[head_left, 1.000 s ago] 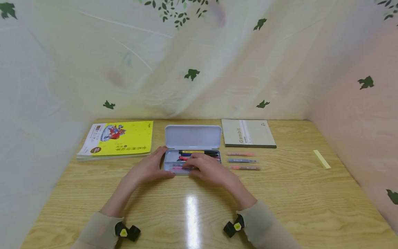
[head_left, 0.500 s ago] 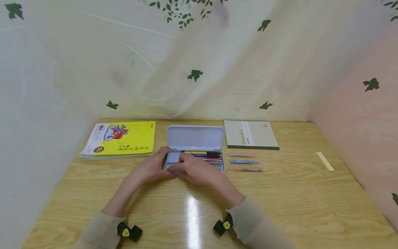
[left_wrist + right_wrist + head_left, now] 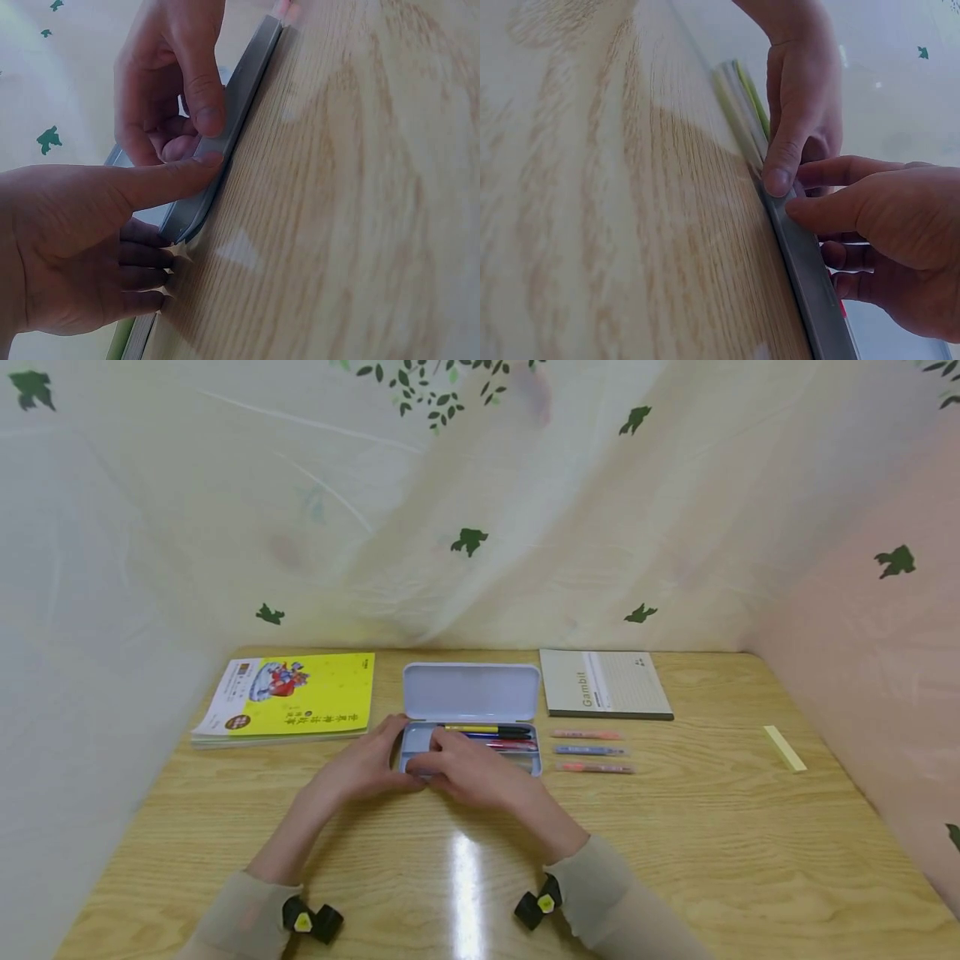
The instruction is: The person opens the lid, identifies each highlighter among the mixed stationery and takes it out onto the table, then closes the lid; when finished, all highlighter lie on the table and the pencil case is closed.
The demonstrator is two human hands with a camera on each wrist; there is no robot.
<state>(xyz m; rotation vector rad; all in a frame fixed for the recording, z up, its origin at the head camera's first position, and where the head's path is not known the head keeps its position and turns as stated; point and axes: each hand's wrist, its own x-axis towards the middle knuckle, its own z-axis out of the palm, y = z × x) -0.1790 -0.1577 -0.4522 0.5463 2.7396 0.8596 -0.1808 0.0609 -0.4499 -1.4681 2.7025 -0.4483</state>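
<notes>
An open pale blue pencil case [image 3: 471, 692] lies on the table with its lid tipped back. My left hand [image 3: 360, 768] holds its left end, thumb along the front wall and fingers round the side. My right hand [image 3: 480, 768] reaches into the left front part of the case with bent fingers. In the right wrist view its thumb and index finger are near the case's front wall [image 3: 806, 277]; whether they pinch anything is hidden. A yellow-and-black pen [image 3: 480, 728] and red pens [image 3: 513, 746] lie in the back compartment, partly covered by the right hand.
Three pens, one of them blue [image 3: 590, 750], lie in a row right of the case. A yellow book [image 3: 330, 693] lies at the left, a grey notebook [image 3: 607, 685] at the back right. A pale yellow strip [image 3: 784, 749] lies farther right.
My right hand has slid left inside the pencil case, from its middle to its left front part. Pink pens seen earlier under that hand are out of sight. The left hand stays put.
</notes>
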